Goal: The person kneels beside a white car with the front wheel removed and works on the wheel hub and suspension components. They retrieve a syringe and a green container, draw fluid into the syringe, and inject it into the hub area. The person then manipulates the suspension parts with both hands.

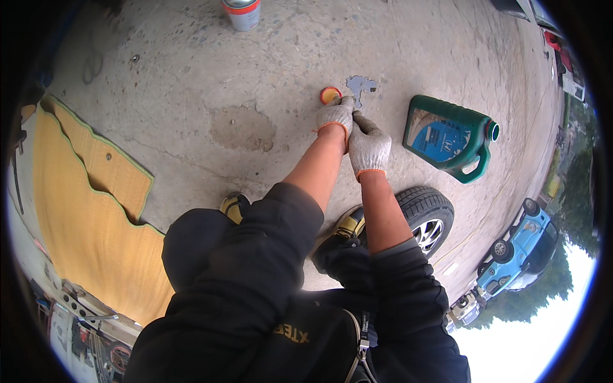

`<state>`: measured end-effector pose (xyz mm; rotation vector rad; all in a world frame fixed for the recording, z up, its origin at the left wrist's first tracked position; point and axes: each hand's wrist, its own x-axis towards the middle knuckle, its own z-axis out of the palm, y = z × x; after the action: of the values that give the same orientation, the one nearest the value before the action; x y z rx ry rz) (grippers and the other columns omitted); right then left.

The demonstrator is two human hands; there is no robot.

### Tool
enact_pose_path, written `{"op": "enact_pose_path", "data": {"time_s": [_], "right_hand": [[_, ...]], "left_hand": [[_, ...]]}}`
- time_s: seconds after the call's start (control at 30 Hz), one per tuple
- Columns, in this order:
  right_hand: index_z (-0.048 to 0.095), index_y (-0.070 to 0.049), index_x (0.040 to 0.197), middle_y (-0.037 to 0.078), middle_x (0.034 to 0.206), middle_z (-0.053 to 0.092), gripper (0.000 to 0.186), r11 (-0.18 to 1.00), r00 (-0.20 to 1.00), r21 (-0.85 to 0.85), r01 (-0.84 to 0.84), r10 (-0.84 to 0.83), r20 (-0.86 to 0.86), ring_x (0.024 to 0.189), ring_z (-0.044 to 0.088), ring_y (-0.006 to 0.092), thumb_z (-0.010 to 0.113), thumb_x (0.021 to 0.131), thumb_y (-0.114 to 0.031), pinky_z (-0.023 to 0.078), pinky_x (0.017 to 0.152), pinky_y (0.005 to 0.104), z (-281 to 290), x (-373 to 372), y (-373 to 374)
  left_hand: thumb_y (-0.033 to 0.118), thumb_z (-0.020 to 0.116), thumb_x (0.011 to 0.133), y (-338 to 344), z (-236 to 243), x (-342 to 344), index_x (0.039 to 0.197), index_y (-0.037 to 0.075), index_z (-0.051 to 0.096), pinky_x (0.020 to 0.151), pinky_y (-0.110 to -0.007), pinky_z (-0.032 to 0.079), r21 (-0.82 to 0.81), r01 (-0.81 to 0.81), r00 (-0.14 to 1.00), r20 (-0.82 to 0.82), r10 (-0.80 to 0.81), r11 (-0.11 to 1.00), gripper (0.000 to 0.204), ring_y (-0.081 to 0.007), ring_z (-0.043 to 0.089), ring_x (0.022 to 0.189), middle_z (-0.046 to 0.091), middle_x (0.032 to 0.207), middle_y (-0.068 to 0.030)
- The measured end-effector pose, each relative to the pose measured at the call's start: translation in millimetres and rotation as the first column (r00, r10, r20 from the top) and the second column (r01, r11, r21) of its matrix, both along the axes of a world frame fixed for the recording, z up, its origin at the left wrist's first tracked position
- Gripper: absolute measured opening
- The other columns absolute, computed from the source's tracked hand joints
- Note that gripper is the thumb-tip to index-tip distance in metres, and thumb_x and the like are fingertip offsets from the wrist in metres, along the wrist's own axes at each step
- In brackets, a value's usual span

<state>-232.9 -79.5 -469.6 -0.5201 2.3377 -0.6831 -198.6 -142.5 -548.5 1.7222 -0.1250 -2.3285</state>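
Both my hands wear grey-white knit gloves with orange cuffs and meet low over the concrete. My left hand (336,116) is closed at the edge of a small round lid (330,96), orange-red at the rim and yellowish inside. My right hand (370,145) is beside it, fingers drawn together against the left hand's fingers; whatever lies between them is hidden. Just beyond the fingertips a dark, shiny puddle (361,85) spreads on the ground. To the right is a green jug (440,135) with a blue label, its spout uncapped and its handle toward me.
A grey-white can (244,16) with a red band stands at the far edge. A wheel with a tyre (426,217) lies by my right forearm. Yellow-brown matting (83,191) covers the left side. My shoes (350,225) are below my forearms; a blue vehicle (520,249) is off to the right.
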Motion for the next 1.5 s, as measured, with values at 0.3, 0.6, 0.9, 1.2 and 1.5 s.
{"op": "enact_pose_path", "data": {"time_s": [0.3, 0.6, 0.9, 1.2, 1.5], "right_hand": [[0.078, 0.004, 0.119, 0.026, 0.112, 0.079, 0.041, 0.999, 0.998, 0.027, 0.036, -0.035, -0.047, 0.108, 0.078, 0.0313, 0.074, 0.093, -0.027, 0.057, 0.095, 0.0358, -1, -3, -3], [0.077, 0.005, 0.121, 0.028, 0.108, 0.079, 0.041, 0.998, 0.999, 0.053, -0.046, 0.045, 0.010, 0.103, 0.079, 0.0298, 0.071, 0.093, -0.024, 0.058, 0.091, 0.0372, 1, -8, -9], [0.074, 0.005, 0.127, 0.030, 0.112, 0.077, 0.042, 0.990, 0.992, 0.072, -0.125, 0.123, 0.031, 0.108, 0.078, 0.0328, 0.064, 0.095, -0.020, 0.057, 0.094, 0.0385, 18, -5, -14], [0.071, 0.004, 0.135, 0.029, 0.122, 0.076, 0.045, 0.985, 0.990, 0.124, -0.121, 0.111, 0.085, 0.117, 0.075, 0.0292, 0.058, 0.097, -0.018, 0.054, 0.101, 0.0370, 30, -4, -14], [0.073, 0.004, 0.132, 0.018, 0.114, 0.080, 0.042, 0.983, 0.990, 0.145, -0.116, 0.104, 0.092, 0.101, 0.072, 0.0180, 0.062, 0.098, -0.018, 0.056, 0.093, 0.0326, 28, -11, -13]], "left_hand": [[0.035, 0.065, 0.107, 0, 5, 3, 0.112, 0.017, 0.067, 0.076, -0.035, 0.054, 0.081, -0.049, 0.961, -0.267, 0.069, 0.996, 0.018, -0.0157, 0.064, 0.086, 0.067, 0.098, -0.0011], [0.039, 0.066, 0.105, -9, 2, 0, 0.119, 0.017, 0.069, 0.078, -0.038, 0.055, 0.005, 0.039, 0.984, -0.176, -0.037, 0.999, 0.026, -0.0176, 0.065, 0.088, 0.069, 0.101, -0.0032], [0.038, 0.065, 0.102, -14, 9, -5, 0.119, 0.014, 0.071, 0.078, -0.041, 0.056, 0.059, 0.056, 0.992, -0.120, -0.049, 0.997, 0.030, -0.0206, 0.067, 0.089, 0.071, 0.104, -0.0054], [0.046, 0.063, 0.100, -13, 5, -3, 0.131, 0.013, 0.072, 0.094, -0.040, 0.056, -0.136, 0.270, 0.962, 0.012, -0.271, 0.953, 0.046, -0.0234, 0.069, 0.113, 0.073, 0.127, -0.0079], [0.039, 0.064, 0.098, -10, 6, -9, 0.124, 0.010, 0.075, 0.090, -0.041, 0.056, -0.140, 0.191, 0.979, 0.104, -0.177, 0.972, 0.040, -0.0265, 0.072, 0.103, 0.077, 0.118, -0.0114]]}}
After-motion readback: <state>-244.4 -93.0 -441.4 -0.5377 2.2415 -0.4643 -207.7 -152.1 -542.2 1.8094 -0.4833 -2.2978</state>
